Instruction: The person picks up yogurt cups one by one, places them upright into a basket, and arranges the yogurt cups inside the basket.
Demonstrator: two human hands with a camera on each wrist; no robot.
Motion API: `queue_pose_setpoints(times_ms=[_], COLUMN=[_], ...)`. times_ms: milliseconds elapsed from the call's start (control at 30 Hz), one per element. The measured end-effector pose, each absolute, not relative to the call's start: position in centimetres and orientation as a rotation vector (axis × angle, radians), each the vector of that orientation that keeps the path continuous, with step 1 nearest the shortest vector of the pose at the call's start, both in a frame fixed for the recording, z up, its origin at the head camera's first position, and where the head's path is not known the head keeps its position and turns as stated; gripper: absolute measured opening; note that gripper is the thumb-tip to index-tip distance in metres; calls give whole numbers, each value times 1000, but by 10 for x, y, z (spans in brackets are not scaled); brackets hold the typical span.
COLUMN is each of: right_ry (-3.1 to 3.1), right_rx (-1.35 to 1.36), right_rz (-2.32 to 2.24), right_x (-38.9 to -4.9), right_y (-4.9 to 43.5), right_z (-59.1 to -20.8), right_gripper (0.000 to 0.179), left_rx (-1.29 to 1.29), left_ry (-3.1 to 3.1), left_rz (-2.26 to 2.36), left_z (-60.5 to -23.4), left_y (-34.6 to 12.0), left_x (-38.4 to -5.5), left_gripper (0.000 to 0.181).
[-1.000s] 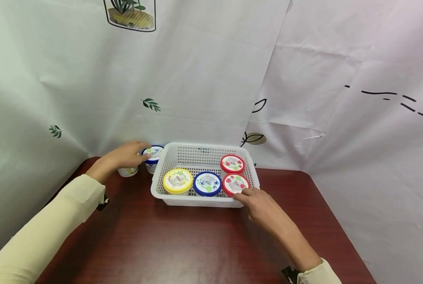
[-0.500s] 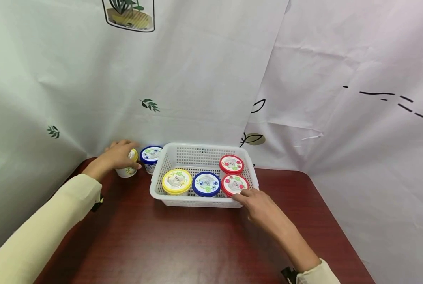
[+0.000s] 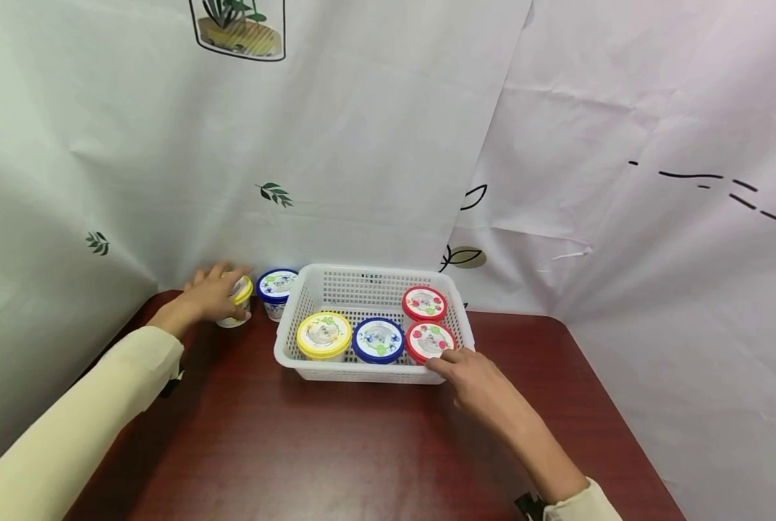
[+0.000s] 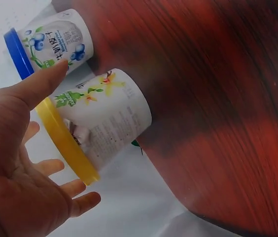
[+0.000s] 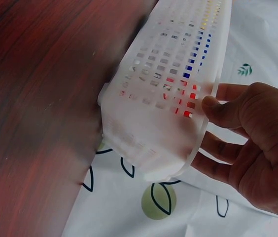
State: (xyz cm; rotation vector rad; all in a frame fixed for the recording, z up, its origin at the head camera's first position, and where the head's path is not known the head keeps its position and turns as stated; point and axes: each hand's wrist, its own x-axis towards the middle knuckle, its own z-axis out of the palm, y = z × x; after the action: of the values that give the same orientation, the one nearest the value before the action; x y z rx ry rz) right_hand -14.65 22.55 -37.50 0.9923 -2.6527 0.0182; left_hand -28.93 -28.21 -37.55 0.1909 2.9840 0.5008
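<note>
At the table's back left, my left hand (image 3: 211,295) reaches around a white tub with a yellow lid (image 4: 112,123). In the left wrist view its thumb and fingers are spread about the lid; whether they touch it I cannot tell. Beside that stands a white tub with a blue lid and blueberry print (image 4: 60,42). My right hand (image 3: 482,382) holds the front right rim of a white perforated basket (image 3: 368,373), thumb outside and fingers over the rim. In the basket sit a yellow-lidded tub (image 3: 324,334), a blue-lidded tub (image 3: 378,340) and two red-lidded tubs (image 3: 425,302).
The dark red wooden table (image 3: 336,449) extends in front of the basket. A pale printed cloth (image 3: 375,145) hangs close behind the table and at both sides. The blue-lidded tub outside stands right against the basket's left end.
My left hand has moved left from the blue-lidded tub to the yellow-lidded one outside the basket, and has lowered around it. The right hand stays on the basket rim.
</note>
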Motion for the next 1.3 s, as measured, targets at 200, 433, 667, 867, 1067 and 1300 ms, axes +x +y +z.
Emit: queue_pose_setpoints(times_ms=[200,433,667,867,1067,1300], right_ry=[-2649,-2644,-2651,-2633,-2614,-2619], right_rx=[992,999,996,1014,1026,1026], right_rz=[12,17,15,7,2,-3], right_x=[-146,-147,-147,-148,-149,-149], right_y=[226,226,226,226,226,226], right_z=[-376,-375,-374,-375,-375,-375], right_gripper=[51,52,50,49,50,50], left_rx=[209,268,355,428,440,403], left_ry=[2956,2931,2873,2818,2770,2779], left_rz=[422,344,274,226,242,262], left_z=[-378,-370,-355,-340,-334,-341], left_y=[-282,-284,-286,-288,-292,-294], left_x=[-293,-296,-299,-303,-308,-313], left_gripper=[100,96,89,81,79,85])
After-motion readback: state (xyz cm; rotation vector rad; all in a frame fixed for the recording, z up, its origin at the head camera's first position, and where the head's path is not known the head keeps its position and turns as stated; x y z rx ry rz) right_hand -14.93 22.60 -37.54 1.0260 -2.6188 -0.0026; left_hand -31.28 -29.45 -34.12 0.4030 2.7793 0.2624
